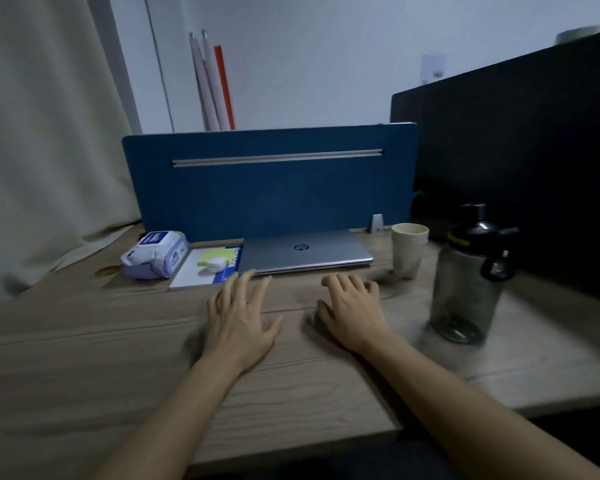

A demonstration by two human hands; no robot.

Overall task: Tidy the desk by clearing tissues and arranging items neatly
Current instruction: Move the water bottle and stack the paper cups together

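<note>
My hands flat, holding nothing: left hand (239,318), right hand (352,311) on worktop (84,358). Laptop (305,252) just ahead, long axis left-right; left fingertips nearest

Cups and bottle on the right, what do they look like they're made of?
Cups: apparently paper, matte beige, with stacked rims showing below the top one. Bottle: probably smoky translucent plastic, since its base shows through the wall; the black cap looks glossy, likely plastic too. The dim light leaves both uncertain.
</note>
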